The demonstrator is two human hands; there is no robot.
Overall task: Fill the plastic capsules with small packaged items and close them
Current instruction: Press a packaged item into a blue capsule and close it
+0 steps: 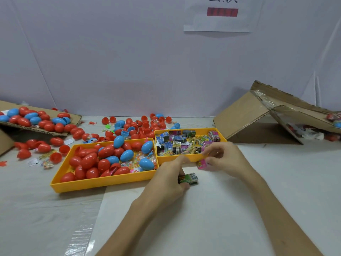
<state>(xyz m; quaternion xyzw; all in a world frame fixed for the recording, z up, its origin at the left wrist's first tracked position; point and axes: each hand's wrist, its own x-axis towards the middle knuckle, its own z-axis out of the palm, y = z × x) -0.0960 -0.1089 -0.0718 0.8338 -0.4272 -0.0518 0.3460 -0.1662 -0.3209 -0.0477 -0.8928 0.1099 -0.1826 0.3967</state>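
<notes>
far left: a cardboard flap (60, 134) carries a heap of closed capsules (24, 121), red and blue. beside it, on the table (221, 218), i see more capsules and open red halves (55, 157) scattered back toward the wall, with a few small clear packets among them.

centre left: the large yellow tray (103, 183) sits on the table. it holds closed red and blue capsules lying over bead packets (129, 163).

centre: the small yellow tray (167, 159) stands against the large tray's right side, set further back. it is filled with small packaged items (177, 143) printed in blue, yellow, black and pink.

left hand (166, 180): just in front of the small tray, low over the table. its fingers are curled round a green packaged item (191, 178) and grip it. i cannot tell whether the item touches the table.

right hand (227, 159): at the small tray's near right corner. thumb and fingers pinch a pink packaged item (202, 165), just beside the tray's front wall. the two hands are near each other but apart.

far right: an opened cardboard box (249, 122) lies tipped, flaps spread, with red capsules showing inside at the frame edge. on the wall above hangs a paper sign (221, 23) with a red bar. its lettering is cut off.
</notes>
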